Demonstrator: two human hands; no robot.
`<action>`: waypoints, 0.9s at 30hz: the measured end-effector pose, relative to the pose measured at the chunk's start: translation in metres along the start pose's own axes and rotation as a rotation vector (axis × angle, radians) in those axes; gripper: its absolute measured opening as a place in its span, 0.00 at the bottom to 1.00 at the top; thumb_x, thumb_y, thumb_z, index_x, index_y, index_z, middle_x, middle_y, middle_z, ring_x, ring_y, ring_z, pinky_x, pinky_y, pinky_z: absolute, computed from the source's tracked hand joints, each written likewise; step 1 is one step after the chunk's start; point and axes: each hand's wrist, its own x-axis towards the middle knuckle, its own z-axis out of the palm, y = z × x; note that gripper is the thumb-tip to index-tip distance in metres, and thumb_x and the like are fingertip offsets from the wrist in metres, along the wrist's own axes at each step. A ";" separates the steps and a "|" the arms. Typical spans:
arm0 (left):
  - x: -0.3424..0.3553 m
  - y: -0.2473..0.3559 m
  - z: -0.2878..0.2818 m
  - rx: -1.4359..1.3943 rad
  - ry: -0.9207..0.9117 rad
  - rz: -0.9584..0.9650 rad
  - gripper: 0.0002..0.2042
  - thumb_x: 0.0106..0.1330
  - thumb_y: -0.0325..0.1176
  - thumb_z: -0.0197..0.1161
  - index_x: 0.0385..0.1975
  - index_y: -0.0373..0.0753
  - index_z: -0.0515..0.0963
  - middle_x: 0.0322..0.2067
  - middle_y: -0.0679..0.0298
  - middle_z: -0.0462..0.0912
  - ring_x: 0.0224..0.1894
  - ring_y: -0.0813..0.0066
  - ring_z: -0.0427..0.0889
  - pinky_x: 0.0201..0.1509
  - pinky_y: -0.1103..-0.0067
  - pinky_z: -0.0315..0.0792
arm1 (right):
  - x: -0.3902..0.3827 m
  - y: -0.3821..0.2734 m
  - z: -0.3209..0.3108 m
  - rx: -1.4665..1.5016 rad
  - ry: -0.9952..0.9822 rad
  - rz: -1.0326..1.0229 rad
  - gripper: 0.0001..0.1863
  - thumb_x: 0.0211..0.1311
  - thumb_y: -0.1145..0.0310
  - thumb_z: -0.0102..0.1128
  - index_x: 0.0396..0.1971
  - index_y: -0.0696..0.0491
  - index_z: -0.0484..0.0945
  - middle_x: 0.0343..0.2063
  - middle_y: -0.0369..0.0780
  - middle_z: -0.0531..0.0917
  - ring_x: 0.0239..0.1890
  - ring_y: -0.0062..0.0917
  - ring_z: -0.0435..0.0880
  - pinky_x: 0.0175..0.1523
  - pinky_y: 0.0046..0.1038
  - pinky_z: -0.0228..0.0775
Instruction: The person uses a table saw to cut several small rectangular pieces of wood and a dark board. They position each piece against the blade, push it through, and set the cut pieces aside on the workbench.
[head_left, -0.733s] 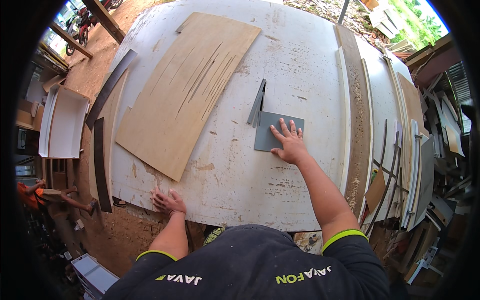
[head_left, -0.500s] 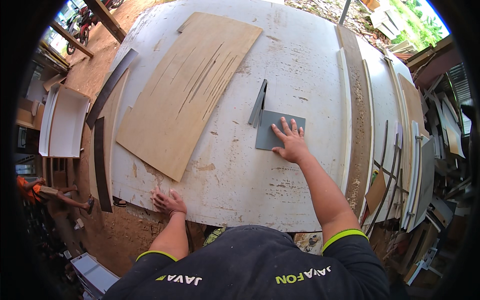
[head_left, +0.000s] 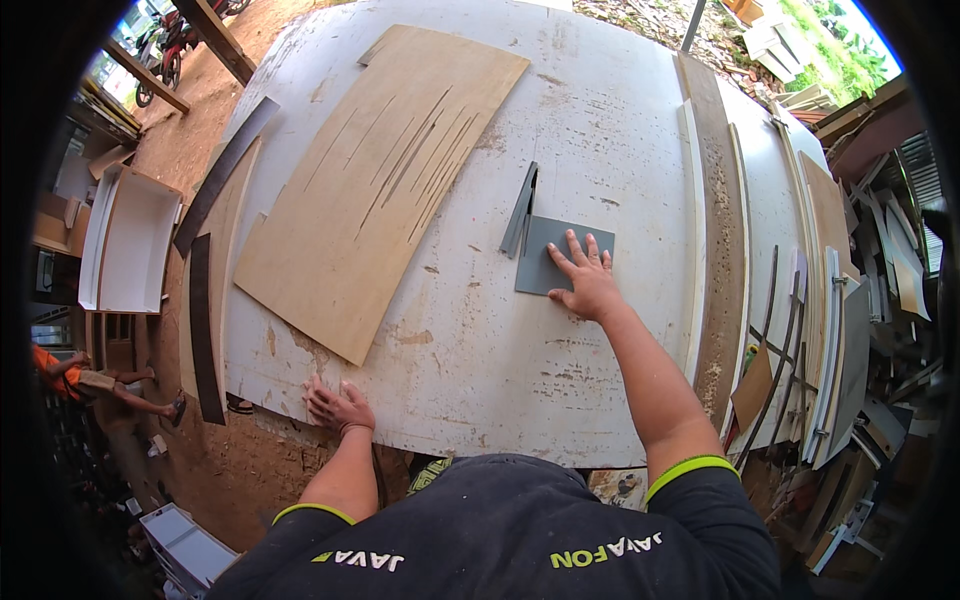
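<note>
Fingers spread, my right hand lies flat on a grey rectangular panel near the middle of the white worktable. Thin dark grey strips lie in a narrow bundle against the panel's upper left corner. My left hand rests on the table's near edge with its fingers apart and nothing in it. Just beyond it is the lower corner of a large plywood sheet, its face marked by long dark splits.
Dark curved strips lie along the table's left edge. A brown board and long pale strips run down the right side. A white drawer-like box stands at left, near a seated person in orange. Scrap boards pile up at right.
The view has shifted very slightly. My right hand stays spread on the grey panel, and my left hand stays at the table edge.
</note>
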 end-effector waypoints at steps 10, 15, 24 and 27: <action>0.000 0.007 -0.007 0.036 -0.023 -0.021 0.34 0.68 0.46 0.57 0.74 0.45 0.60 0.76 0.49 0.59 0.75 0.42 0.58 0.75 0.49 0.52 | 0.012 0.005 -0.003 0.005 0.019 0.005 0.49 0.62 0.44 0.71 0.80 0.25 0.54 0.83 0.37 0.43 0.84 0.43 0.37 0.83 0.53 0.34; 0.000 0.007 -0.007 0.035 0.012 0.002 0.34 0.68 0.46 0.57 0.74 0.45 0.61 0.75 0.49 0.60 0.75 0.43 0.58 0.75 0.50 0.52 | 0.019 0.009 -0.006 0.009 0.018 0.008 0.49 0.61 0.44 0.71 0.80 0.25 0.54 0.83 0.36 0.43 0.84 0.43 0.38 0.83 0.52 0.34; 0.000 0.008 -0.009 0.038 0.027 0.016 0.34 0.68 0.46 0.57 0.74 0.44 0.61 0.74 0.48 0.62 0.75 0.42 0.59 0.76 0.49 0.52 | 0.028 0.012 -0.012 0.031 0.024 0.015 0.49 0.61 0.45 0.71 0.79 0.24 0.54 0.83 0.36 0.43 0.84 0.43 0.38 0.83 0.52 0.34; 0.000 0.006 -0.008 0.012 0.071 0.060 0.34 0.68 0.46 0.57 0.74 0.44 0.61 0.74 0.48 0.62 0.75 0.42 0.59 0.75 0.49 0.52 | 0.032 0.013 -0.013 0.019 0.024 0.019 0.49 0.61 0.45 0.72 0.79 0.24 0.54 0.83 0.36 0.43 0.84 0.43 0.38 0.83 0.52 0.34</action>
